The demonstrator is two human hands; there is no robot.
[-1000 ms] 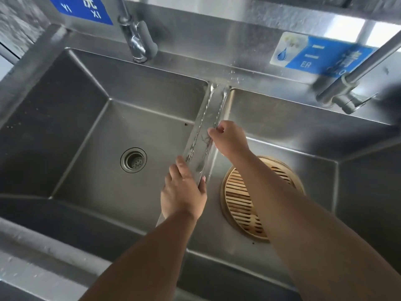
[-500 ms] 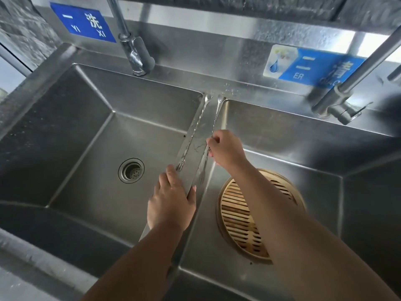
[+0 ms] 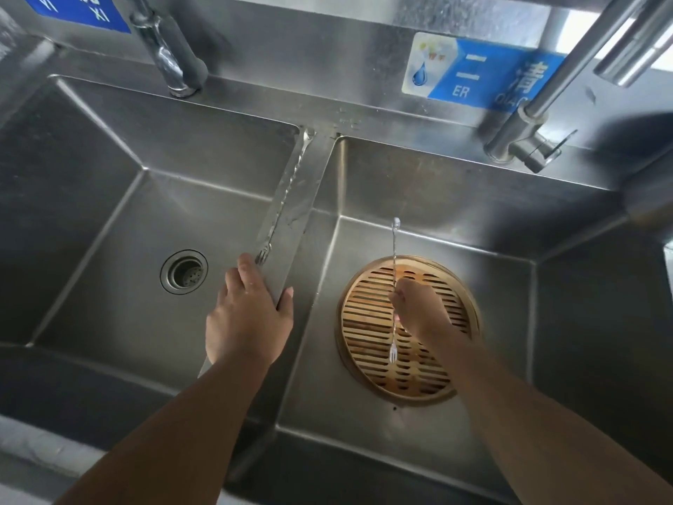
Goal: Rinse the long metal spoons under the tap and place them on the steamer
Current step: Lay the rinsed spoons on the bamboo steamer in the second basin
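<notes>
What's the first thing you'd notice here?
The round bamboo steamer in the right basin stands out, golden against all the grey steel. Above it, the right hand holds a long metal spoon. The left hand rests on the divider between the basins, beside a second spoon.

A blue sign (image 3: 484,76) on the steel backsplash (image 3: 327,49) at one o'clock reads "ER" beside a water-drop emblem; another blue sign (image 3: 78,10) at eleven o'clock shows "YI" and "XI".
</notes>
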